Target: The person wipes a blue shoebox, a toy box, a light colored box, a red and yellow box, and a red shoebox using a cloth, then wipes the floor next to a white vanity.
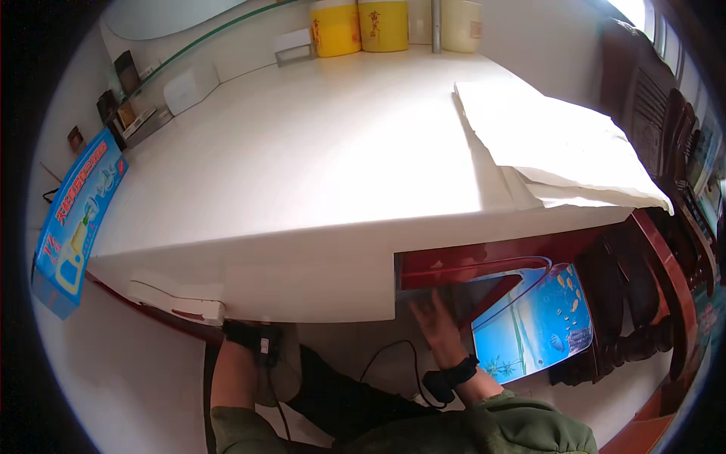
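My right hand (433, 316) reaches beneath the front of a white-topped table (302, 159), beside a dark red frame (491, 299). Its fingers are spread apart and nothing shows in them. A black strap with a small device (451, 380) is round that wrist. My left forearm (233, 378) goes up to the table's front left, where another black strap (253, 340) with a cable sits on the wrist. The left hand itself is hidden under the hanging white front, so its fingers cannot be made out. Right of my right hand is a blue panel (533, 325) printed with a beach and fish.
A blue printed box (76, 219) stands at the left edge. At the back are two yellow canisters (361, 29) and a cream canister (460, 26). Crumpled white cloth or paper (552, 147) covers the right of the top. Dark carved wooden chairs (643, 83) stand to the right.
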`<state>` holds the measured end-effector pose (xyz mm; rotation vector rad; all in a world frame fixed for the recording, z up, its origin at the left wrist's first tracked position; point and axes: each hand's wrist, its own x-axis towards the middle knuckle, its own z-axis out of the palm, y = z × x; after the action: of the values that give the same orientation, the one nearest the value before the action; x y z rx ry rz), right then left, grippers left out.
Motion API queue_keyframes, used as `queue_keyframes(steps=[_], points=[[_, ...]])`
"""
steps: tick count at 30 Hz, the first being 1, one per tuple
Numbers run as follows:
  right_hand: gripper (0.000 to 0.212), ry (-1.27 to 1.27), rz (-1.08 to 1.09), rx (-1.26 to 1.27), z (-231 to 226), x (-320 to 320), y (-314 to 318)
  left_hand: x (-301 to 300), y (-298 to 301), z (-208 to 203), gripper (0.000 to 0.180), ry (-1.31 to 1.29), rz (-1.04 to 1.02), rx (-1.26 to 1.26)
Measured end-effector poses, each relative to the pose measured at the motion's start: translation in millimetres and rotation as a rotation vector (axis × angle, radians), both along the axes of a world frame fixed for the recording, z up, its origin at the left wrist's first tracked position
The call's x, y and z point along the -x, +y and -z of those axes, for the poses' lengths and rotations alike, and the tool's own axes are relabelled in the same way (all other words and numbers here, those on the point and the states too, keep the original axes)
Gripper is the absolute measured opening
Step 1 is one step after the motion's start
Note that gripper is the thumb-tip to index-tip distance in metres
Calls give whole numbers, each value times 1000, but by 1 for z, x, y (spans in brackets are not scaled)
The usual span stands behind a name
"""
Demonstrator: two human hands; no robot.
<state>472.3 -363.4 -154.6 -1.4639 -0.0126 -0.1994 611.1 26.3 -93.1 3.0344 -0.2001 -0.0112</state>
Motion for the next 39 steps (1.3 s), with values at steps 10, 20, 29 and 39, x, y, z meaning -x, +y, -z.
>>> queue_keyframes(steps=[10, 20, 29, 39], points=[[42, 55, -531, -847, 33, 1, 57, 11, 3, -4, 46, 13, 13, 5], [44, 448, -596, -831, -17, -35, 121, 12, -9, -11, 48, 14, 50, 37], [34, 105, -220, -385, -21, -88, 76, 60, -1, -77, 49, -46, 81, -98], [32, 79, -2, -318, -20, -120, 52, 145, 81, -127, 40, -129, -331, 1284]])
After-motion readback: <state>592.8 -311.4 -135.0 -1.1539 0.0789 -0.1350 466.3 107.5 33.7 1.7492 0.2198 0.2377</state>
